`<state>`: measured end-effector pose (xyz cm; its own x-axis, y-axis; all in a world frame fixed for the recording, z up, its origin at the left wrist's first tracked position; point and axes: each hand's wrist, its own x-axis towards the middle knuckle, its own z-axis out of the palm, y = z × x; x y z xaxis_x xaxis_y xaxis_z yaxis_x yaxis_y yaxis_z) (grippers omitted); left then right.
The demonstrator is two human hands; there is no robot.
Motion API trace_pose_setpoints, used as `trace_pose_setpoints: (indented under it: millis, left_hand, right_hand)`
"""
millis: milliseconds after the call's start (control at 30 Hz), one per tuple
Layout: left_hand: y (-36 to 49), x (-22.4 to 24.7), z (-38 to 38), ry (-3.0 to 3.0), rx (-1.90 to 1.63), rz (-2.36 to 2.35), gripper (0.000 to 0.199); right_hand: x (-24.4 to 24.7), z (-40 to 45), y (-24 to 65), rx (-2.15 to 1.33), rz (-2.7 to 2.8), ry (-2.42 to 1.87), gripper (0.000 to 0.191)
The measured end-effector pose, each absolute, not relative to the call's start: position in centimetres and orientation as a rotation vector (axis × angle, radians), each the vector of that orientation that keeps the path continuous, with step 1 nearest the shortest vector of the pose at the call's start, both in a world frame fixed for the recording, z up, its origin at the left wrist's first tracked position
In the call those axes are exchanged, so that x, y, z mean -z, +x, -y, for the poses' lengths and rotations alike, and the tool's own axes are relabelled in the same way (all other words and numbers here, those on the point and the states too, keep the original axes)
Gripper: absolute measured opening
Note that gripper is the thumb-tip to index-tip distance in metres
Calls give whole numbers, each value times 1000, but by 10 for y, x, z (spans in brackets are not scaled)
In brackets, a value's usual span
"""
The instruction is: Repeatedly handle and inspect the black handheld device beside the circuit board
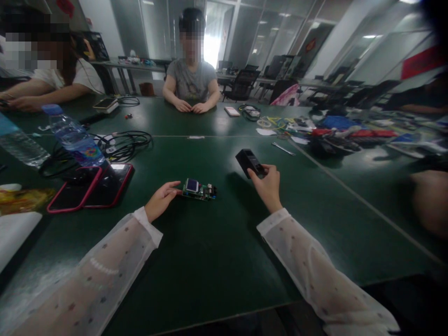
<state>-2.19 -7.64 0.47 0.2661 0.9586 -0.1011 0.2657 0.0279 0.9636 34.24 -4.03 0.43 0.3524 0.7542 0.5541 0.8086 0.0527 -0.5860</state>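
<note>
My left hand [162,199] is at the left edge of a small green circuit board [201,190]. Its fingertips grip that edge, while one finger stretches out above it. The board carries a small dark screen and several connectors; I cannot tell whether it rests on the table or is lifted slightly. To the right, my right hand [268,186] holds a black box-shaped case [248,162] above the table, tilted, thumb on the near side and fingers behind. An opening or window shows in the case's upper face.
On the green table [210,261], two red-edged phones [110,186], water bottles [75,140] and black cables [135,142] lie left. A wrench [283,149] and a pile of cables and parts [336,133] are at right. A person [192,79] sits opposite; others sit at the sides.
</note>
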Motion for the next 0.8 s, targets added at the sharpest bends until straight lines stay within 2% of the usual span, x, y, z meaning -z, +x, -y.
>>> trace_pose_setpoints:
  millis: [267, 800]
  left_hand:
    - [-22, 2, 74, 1490, -853, -1178, 40]
    - [-24, 9, 72, 1488, -870, -1169, 42]
  right_hand:
    - [6, 38, 337, 138, 1557, -1913, 49]
    - [10, 38, 335, 228, 1619, -1977, 51]
